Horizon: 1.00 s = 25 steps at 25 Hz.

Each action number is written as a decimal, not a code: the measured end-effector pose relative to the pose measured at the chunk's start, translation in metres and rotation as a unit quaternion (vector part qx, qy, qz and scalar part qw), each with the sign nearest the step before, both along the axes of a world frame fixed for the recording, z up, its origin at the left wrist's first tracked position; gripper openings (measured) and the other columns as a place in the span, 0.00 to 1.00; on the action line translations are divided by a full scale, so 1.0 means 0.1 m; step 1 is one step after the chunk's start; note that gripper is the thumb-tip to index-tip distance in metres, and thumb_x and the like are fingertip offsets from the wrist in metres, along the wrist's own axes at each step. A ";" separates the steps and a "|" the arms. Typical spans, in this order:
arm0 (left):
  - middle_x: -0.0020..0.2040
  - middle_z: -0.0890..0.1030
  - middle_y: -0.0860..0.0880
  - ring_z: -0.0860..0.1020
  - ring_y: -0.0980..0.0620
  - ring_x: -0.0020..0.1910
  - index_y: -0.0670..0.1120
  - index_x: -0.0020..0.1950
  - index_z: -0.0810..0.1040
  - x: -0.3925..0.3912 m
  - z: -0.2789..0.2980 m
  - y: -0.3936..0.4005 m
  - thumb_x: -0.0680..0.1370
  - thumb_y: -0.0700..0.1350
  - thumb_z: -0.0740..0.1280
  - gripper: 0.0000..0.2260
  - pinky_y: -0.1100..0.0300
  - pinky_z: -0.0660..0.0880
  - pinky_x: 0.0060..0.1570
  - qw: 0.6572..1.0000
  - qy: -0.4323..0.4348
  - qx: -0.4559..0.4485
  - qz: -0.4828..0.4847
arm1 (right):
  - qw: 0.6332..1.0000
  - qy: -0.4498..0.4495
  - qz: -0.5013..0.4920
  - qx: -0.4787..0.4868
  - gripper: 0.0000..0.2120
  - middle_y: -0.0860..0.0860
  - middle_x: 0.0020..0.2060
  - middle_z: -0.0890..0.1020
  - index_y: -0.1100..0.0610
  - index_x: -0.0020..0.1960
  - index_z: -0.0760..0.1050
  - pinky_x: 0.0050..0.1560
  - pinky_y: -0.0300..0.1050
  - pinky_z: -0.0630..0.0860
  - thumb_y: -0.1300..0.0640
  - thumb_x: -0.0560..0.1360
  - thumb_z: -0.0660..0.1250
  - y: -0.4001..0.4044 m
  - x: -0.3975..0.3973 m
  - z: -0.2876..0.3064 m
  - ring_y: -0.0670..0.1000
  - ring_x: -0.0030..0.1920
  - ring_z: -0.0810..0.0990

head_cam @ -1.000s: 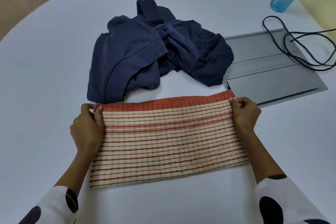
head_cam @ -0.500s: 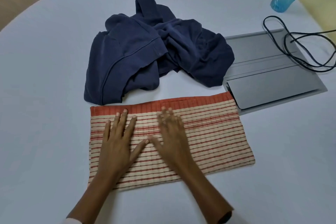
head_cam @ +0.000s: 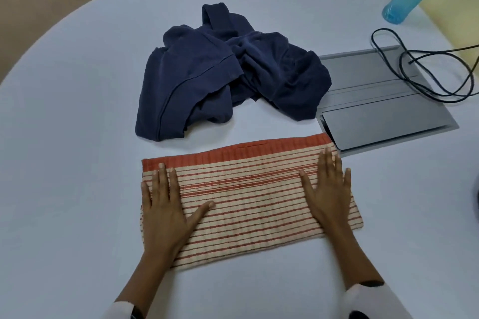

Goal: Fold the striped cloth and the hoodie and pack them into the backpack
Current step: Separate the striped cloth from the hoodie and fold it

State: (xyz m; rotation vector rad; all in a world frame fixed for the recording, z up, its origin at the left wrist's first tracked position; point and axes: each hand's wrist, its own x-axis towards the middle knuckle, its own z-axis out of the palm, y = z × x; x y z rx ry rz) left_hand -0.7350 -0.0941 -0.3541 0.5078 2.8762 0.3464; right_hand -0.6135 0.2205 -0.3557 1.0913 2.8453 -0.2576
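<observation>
- On the pale table (head_cam: 77,137), close to the person, the striped cloth (head_cam: 248,197) lay flat as a wide folded band, its solid orange edge on the far side.
- Both palms pressed down on it with fingers straight: the left hand (head_cam: 166,210) rested on the cloth's left end, thumb splayed towards the middle, and the right hand (head_cam: 328,194) on its right end, fingers held fairly close together. Neither pinched or gripped any fabric.
- The cloth looked light, thin and limp, likely a ribbed knit that would slide a little on the smooth tabletop and lose its shape if lifted by one point. It would best be taken at both corners of one short end for a further fold.
- Cream ground, thin rust-red stripes running lengthwise, edges fairly square.
- The hoodie (head_cam: 228,75), dark navy, sat crumpled in a heap just beyond the cloth, not touching it and not yet folded. It seemed thicker, soft and bulky, so would want spreading flat first.
- No backpack could be identified; a dark shape (head_cam: 476,189) at the right edge was too cropped to tell.
</observation>
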 end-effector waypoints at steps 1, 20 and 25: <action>0.78 0.42 0.47 0.42 0.48 0.77 0.46 0.78 0.42 0.10 0.00 0.01 0.69 0.76 0.44 0.47 0.49 0.37 0.74 1.000 -0.009 0.004 -0.001 | 1.000 0.000 -0.003 0.001 0.40 0.51 0.78 0.49 0.52 0.78 0.44 0.76 0.57 0.41 0.29 0.74 0.35 0.01 0.10 0.01 0.52 0.77 0.44; 0.73 0.64 0.45 0.69 0.42 0.67 0.41 0.72 0.67 1.17 0.50 -0.39 0.80 0.36 0.58 0.19 0.51 0.69 0.62 0.972 -0.070 0.166 0.149 | 0.845 0.140 -0.278 -0.435 0.11 0.58 0.52 0.82 0.63 0.56 0.79 0.49 0.50 0.78 0.60 0.76 0.68 0.35 0.63 1.03 0.56 0.46 0.81; 0.59 0.79 0.42 0.78 0.42 0.54 0.38 0.59 0.78 1.08 0.57 -0.50 0.77 0.33 0.61 0.13 0.48 0.73 0.56 0.956 -0.033 0.190 0.219 | 0.837 0.150 -0.189 -0.492 0.16 0.58 0.49 0.83 0.63 0.60 0.77 0.43 0.46 0.77 0.65 0.72 0.70 0.02 0.44 1.48 0.57 0.46 0.82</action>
